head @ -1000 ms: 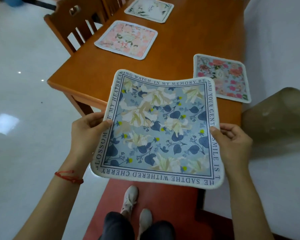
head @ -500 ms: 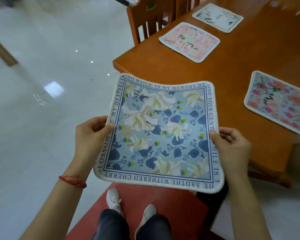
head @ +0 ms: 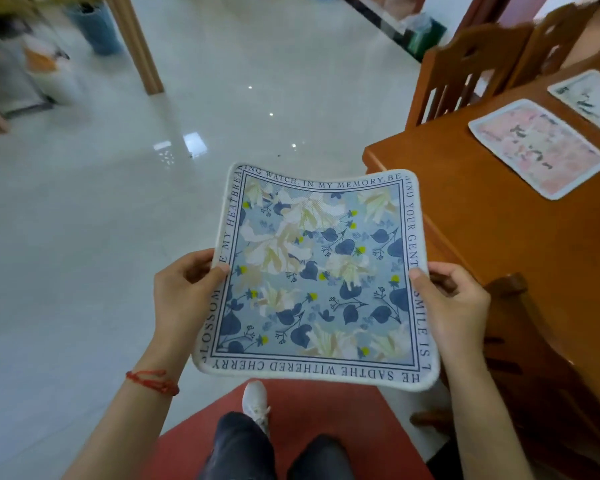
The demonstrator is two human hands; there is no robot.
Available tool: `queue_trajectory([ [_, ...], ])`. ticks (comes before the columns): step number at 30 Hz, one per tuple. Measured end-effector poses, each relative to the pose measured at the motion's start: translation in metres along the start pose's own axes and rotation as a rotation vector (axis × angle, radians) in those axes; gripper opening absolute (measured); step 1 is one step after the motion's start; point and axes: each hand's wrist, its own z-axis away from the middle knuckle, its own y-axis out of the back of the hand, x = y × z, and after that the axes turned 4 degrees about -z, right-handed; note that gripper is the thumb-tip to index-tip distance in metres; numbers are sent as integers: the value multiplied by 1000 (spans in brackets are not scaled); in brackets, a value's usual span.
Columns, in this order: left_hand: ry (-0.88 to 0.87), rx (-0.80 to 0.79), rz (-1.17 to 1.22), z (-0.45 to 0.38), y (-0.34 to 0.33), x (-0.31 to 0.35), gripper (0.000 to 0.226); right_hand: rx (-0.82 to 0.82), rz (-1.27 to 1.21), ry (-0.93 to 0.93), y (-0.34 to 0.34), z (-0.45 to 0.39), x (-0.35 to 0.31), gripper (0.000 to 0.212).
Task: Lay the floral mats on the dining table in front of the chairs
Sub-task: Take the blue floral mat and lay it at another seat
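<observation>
Blue mat (head: 317, 275) held flat in the air, above the floor (head: 118, 220) and a red rug (head: 291, 427), just left of the table (head: 499, 254) corner. Left hand (head: 184, 296) gripping its left edge, thumb on top, fingers curled under. Right hand (head: 454, 306) gripping the right edge the same way, thumb on the border. Far edge sagging a little in the middle.

White and cream flowers, dark blue leaves, yellow dots on pale blue. Border lettering in dark capitals, partly readable: "WATCH, IN MY MEMORY, BE" along the far edge; "YOUR GENT" and "SMILE IS T" down the right side, the word between cut off by the thumb; "HE SADTHE WITHERED CHERRY" along the near edge, upside down from here; "LOSSOM" and "MY HEARTBREA" up the left side.

On the table to the right, a pink mat (head: 537, 147) lying flat before a chair (head: 465, 71); beyond it a white mat (head: 589, 95), partly out of view, before a second chair (head: 561, 39). Print on both too blurred to read.

Red cord (head: 153, 381) round the left wrist. Dark trousers and a white shoe (head: 255, 403) below.
</observation>
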Motion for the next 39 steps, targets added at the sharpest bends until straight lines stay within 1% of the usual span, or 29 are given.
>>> queue_trajectory([
  [7, 84, 166, 11, -47, 60, -16, 17, -200, 0, 50, -102, -15, -19, 7],
  [11, 119, 243, 22, -69, 88, -23, 17, -281, 11, 96, -152, -20, -29, 22],
  [16, 145, 312, 39, -97, 104, -25, 17, -347, 26, 120, -197, -36, -37, 21],
  [22, 182, 371, 87, -140, 99, -18, 18, -415, 8, 104, -244, -81, -46, 20],
  [28, 192, 430, 96, -207, 81, 4, 19, -456, -10, 86, -299, -147, -59, 22],
  [35, 196, 430, 106, -291, 55, 45, 19, -464, -83, 53, -347, -222, -89, 22],
  [39, 196, 409, 100, -340, 45, 60, 19, -456, -74, 42, -375, -257, -98, 21],
])
